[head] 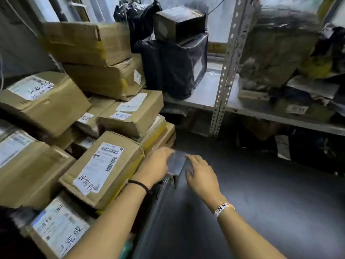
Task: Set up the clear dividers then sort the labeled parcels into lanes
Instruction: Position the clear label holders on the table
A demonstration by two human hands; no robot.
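A clear divider (177, 162) stands upright on the dark work surface (261, 202), just right of the cardboard parcel pile. My left hand (155, 167) holds its left side, fingers curled onto the top edge. My right hand (200, 173) touches its right side with fingers spread along the panel. The nearest labeled parcel (104, 169) lies directly left of my left hand, and a second labeled parcel (59, 227) sits below it. The divider's lower part is blurred and hard to make out.
Stacked cardboard boxes (89, 43) fill the left side. A metal shelf (205, 90) behind carries black-wrapped packages (173, 64) and a large plastic-wrapped bundle (276, 49). A perforated upright post (224, 81) stands mid-back. More packages sit under the shelf.
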